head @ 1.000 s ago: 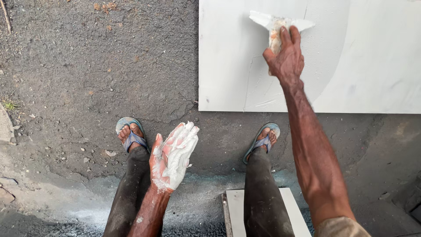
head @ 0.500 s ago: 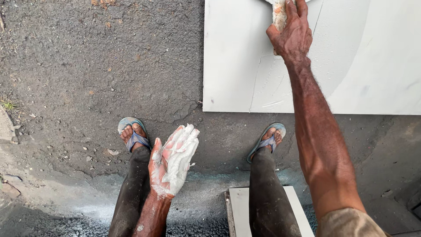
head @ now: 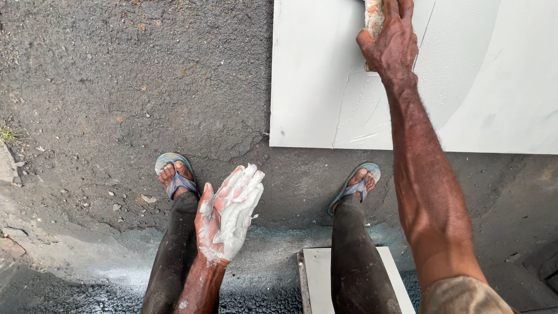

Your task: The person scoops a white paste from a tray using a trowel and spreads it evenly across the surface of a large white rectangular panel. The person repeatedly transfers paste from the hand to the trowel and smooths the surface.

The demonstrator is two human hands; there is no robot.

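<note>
Nearest the camera, between the two dark trouser legs, the left hand (head: pixel 228 216) is held palm up with its fingers laid together and stretched out, coated thickly in white paste (head: pixel 238 209); it grips nothing, it only carries the smear. Under it a small white slab (head: pixel 318 279) shows between the knees, and both feet in blue sandals (head: pixel 174 174) stand on rough dark ground (head: pixel 116 87).

Farther out, the right arm reaches straight ahead to the big white tile (head: pixel 476 75) lying flat on the ground. The right hand (head: pixel 390 40) rests on the tile near the top edge of the view, fingers curled round a pale, stained wad, probably a rag or sponge (head: pixel 373 17), pressing it onto the surface; its top end runs out of view.

The wad looks soft and light, likely damp and squashy, so a full-hand grasp across its middle suits it. The paste looks wet and slippery. The tile seems stiff, heavy and brittle, best lifted by two opposite edges, and faint streaks mark its face below the hand
</note>
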